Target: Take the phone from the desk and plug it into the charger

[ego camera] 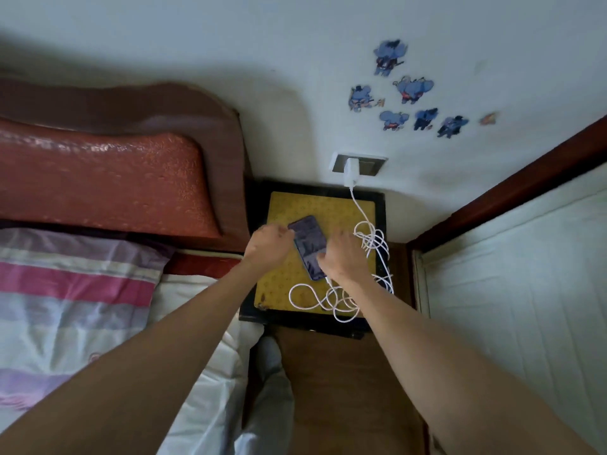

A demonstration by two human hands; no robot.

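Note:
A dark phone lies screen up on the yellow top of a small black bedside table. My left hand touches its upper left edge with curled fingers. My right hand rests on its lower right side, fingers bent over the phone's edge. A white charger sits in a wall socket above the table. Its white cable runs down in tangled loops on the table's right and front, and its end reaches the phone's lower end under my right hand.
A bed with a red padded headboard and striped bedding lies to the left. A white door with a dark frame stands to the right. Blue stickers dot the wall. Brown floor lies below the table.

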